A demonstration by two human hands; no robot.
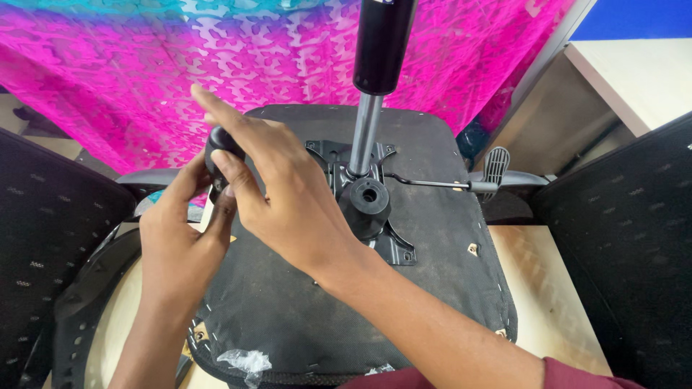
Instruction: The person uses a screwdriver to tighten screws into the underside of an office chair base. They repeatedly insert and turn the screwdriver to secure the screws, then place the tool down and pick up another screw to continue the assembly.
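We look down on an upturned office chair seat [288,317], its black fabric underside facing us, lying on a pale wooden table [555,302]. Our left hand [176,245] and right hand [288,194] meet at the seat's left edge, both closed on a small black knob [222,148]. The left fingers pinch it from below and behind; the right thumb and forefinger grip it from the front, the remaining right fingers fanned out and free. The knob sits directly between the two hands, touching both, so neither is meaningfully nearer. Its long axis seems to run roughly up and down in the view, rounded end upward; what lies under it we cannot tell, because the fingers hide it.

To the right of the hands, at the seat's middle, the metal mechanism plate [393,245] carries the gas lift cylinder [371,94], which points up towards the camera. A thin lever [432,184] with a grey paddle handle [495,164] runs from the plate out to the right, crosswise to the cylinder.
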